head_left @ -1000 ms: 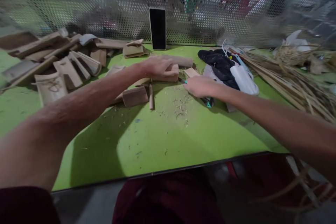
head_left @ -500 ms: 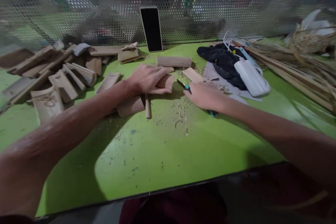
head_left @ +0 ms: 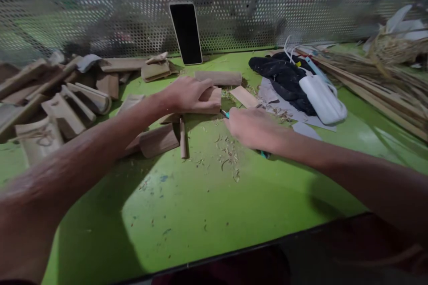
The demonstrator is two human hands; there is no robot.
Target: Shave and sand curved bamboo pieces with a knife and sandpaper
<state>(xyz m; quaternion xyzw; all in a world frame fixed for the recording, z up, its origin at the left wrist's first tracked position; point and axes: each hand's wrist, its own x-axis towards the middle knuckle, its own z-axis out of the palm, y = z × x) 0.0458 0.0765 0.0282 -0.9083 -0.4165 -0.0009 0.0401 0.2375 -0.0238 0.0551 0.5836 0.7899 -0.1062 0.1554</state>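
Observation:
My left hand (head_left: 185,93) presses from above on a curved bamboo piece (head_left: 213,95), fingers closed over it. In my right hand (head_left: 247,127) is a craft knife (head_left: 225,113) with a teal-and-black handle. Its blade meets the near right corner of the bamboo piece. Behind them lies a rounded bamboo length (head_left: 219,78), and a flat bamboo strip (head_left: 245,96) rests beyond my right hand. Nearer to me are another bamboo piece (head_left: 159,140) and a thin round stick (head_left: 183,139). Curly shavings (head_left: 229,153) are scattered below the knife.
Many bamboo pieces (head_left: 67,113) are heaped at left. A phone (head_left: 186,35) leans on a perforated metal panel (head_left: 127,18). At right lie black cloth (head_left: 279,80), a white device with a cord (head_left: 323,98) and long strips (head_left: 374,102). The green table's (head_left: 187,213) front edge is near me.
The knife has moved left from just beside the bamboo piece to its corner. My left hand has turned the piece slightly. The whole view has shifted a little.

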